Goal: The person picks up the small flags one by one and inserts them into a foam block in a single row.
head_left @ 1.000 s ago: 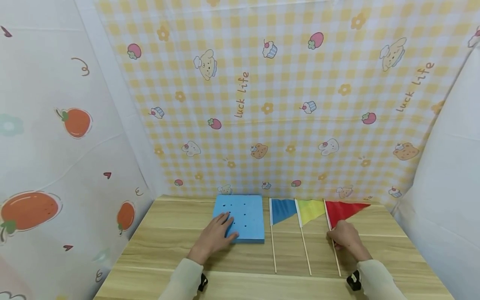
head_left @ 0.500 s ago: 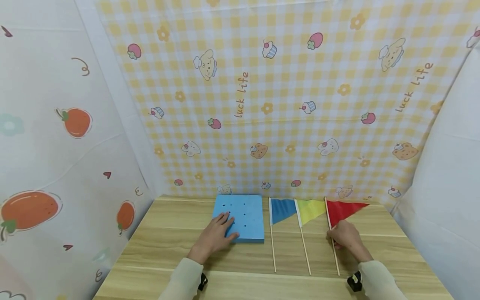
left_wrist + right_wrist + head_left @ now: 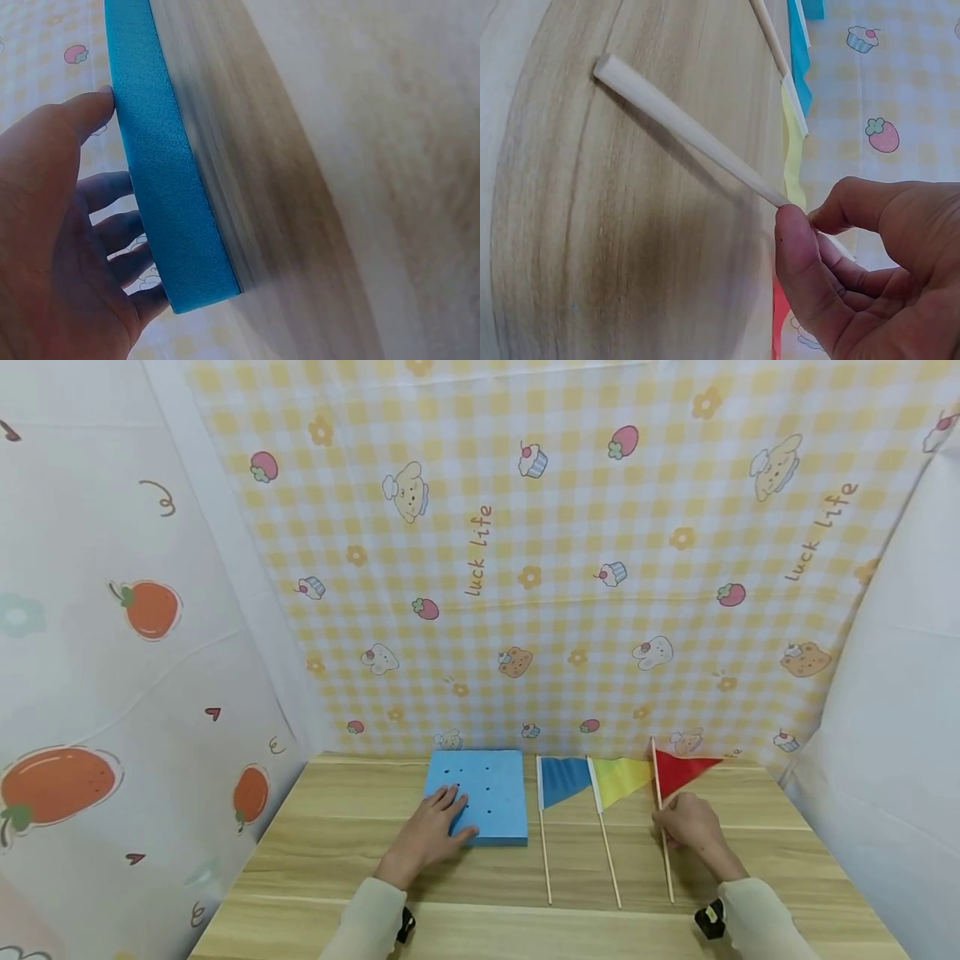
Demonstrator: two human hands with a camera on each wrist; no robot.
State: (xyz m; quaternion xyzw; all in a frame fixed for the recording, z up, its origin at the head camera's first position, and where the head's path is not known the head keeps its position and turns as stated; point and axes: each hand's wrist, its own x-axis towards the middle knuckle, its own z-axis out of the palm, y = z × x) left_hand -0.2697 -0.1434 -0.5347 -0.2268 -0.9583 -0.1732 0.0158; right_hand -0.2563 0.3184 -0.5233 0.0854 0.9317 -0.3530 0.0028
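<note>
My left hand (image 3: pixel 427 833) rests spread on the left part of a blue foam block (image 3: pixel 504 793) with several small holes in its top. In the left wrist view, the fingers lie along the top and the block's thick side (image 3: pixel 161 172) faces the camera. My right hand (image 3: pixel 692 827) pinches the wooden stick of a red triangular flag (image 3: pixel 681 773) just below the cloth. The right wrist view has the stick (image 3: pixel 690 131) pinched between thumb and fingers, its lower end off the table above its shadow.
A blue flag (image 3: pixel 564 781) and a yellow flag (image 3: pixel 621 781) lie on the wooden table (image 3: pixel 330 827) between the block and my right hand. A checked cloth (image 3: pixel 480 677) hangs behind the table's far edge. White cloths stand at both sides.
My right hand has raised the red flag off the table, its tip now higher and its stick closer to the yellow flag. The left hand stays on the block.
</note>
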